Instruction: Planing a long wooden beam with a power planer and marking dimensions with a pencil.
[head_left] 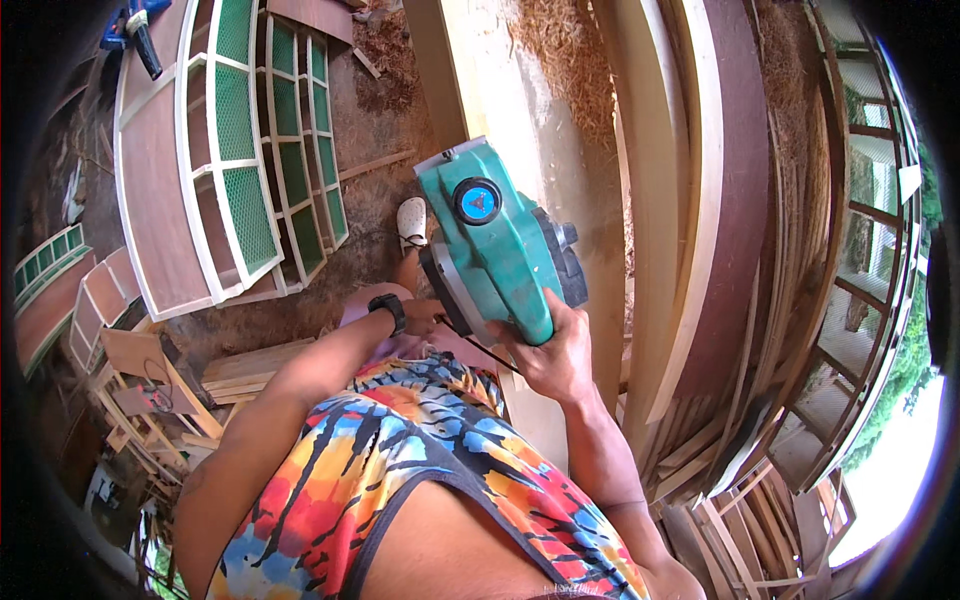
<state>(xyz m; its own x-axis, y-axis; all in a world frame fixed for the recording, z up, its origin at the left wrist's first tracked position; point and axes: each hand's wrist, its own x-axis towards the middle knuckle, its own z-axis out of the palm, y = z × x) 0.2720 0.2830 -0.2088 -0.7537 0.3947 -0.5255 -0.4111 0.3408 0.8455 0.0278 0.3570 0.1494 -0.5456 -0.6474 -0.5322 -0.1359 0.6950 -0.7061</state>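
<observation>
My right hand (556, 356) is closed around the rear handle of a green electric planer (497, 245) with a blue round knob at its front. The planer is over the edge of a wide pale board (500, 60); whether its sole touches the wood is hidden. A dark power cord (484, 350) runs from behind the planer's handle toward my left hand (424, 316). That hand is low beside the planer, in front of my thigh, its fingers curled at the cord and partly hidden. A dark watch (388, 312) is on my left wrist.
Brown shavings (570, 70) cover part of the board and floor. Long planks (655, 200) lie to the right. White-framed cabinets with green mesh (235, 110) stand at the left, with stacked boards (250, 370) below them. A stick (378, 165) lies near my white shoe (411, 220).
</observation>
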